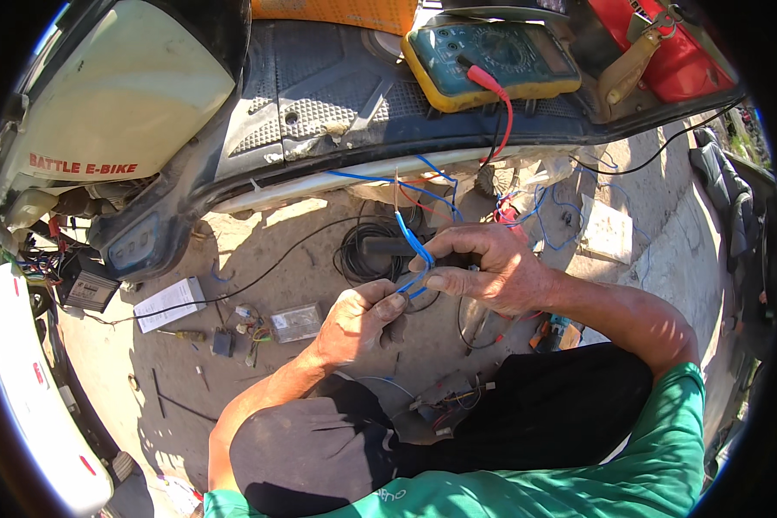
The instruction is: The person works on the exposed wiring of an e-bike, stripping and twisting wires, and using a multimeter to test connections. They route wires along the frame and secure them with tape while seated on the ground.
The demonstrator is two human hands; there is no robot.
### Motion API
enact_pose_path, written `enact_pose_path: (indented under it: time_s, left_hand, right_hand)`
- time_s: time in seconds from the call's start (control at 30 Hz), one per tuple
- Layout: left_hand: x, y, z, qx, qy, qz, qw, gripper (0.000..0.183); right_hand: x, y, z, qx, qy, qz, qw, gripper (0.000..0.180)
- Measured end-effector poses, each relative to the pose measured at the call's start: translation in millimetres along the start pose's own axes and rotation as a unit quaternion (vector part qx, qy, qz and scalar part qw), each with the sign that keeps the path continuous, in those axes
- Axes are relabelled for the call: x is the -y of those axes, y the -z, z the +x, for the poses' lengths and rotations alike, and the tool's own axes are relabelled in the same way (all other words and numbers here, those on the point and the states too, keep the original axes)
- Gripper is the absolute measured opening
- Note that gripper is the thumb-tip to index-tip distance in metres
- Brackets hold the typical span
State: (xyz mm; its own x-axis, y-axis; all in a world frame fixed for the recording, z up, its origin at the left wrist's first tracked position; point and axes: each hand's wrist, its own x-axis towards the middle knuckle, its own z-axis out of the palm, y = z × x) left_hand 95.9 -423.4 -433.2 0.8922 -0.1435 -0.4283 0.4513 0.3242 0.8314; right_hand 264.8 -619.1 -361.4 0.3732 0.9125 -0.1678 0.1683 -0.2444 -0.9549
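Blue insulated wires (pixel 406 232) run between my two hands, bent or looped where the fingers meet them. Bare copper strands (pixel 397 188) stick up from their upper end. My left hand (pixel 366 317) pinches the lower part between thumb and forefinger. Just above and to the right, my right hand (pixel 495 265) grips the wires near the bend with thumb and fingertips. Whether the wires are twisted together there is hidden by the fingers. Behind the hands, more blue wire (pixel 375 179) and thin red wire hang below the scooter's black footboard (pixel 337 84).
A teal and yellow multimeter (pixel 479 55) with a red lead (pixel 509 123) rests on the footboard. Coiled black cable (pixel 353 252), a white box (pixel 171 304), a screwdriver (pixel 191 335) and a clear plastic case (pixel 296 322) lie on the ground. A finned metal controller (pixel 90 288) stands left.
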Motion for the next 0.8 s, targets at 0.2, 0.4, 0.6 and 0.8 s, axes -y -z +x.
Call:
enact_pose_path:
  time_s: [0.2, 0.4, 0.6, 0.8]
  left_hand:
    - [7.7, -7.4, 0.9, 0.09, 0.068, -0.011, 0.994, 0.029]
    - [-17.7, -2.7, -2.8, 0.033, -0.108, 0.233, 0.966, 0.041]
    - [-23.4, 5.9, -3.2, 0.05, -0.18, -0.063, 0.98, 0.031]
    - [-14.9, 17.1, -3.4, 0.03, -0.229, 0.066, 0.971, 0.016]
  right_hand:
    - [7.7, 0.1, 0.5, 0.03, -0.135, 0.203, 0.969, 0.028]
    - [-8.7, -14.0, 9.2, 0.041, -0.037, 0.213, 0.976, 0.027]
    - [2.2, -18.8, 0.2, 0.151, -0.152, 0.222, 0.951, 0.034]
    - [-19.0, -35.2, 1.7, 0.132, -0.211, 0.234, 0.94, 0.028]
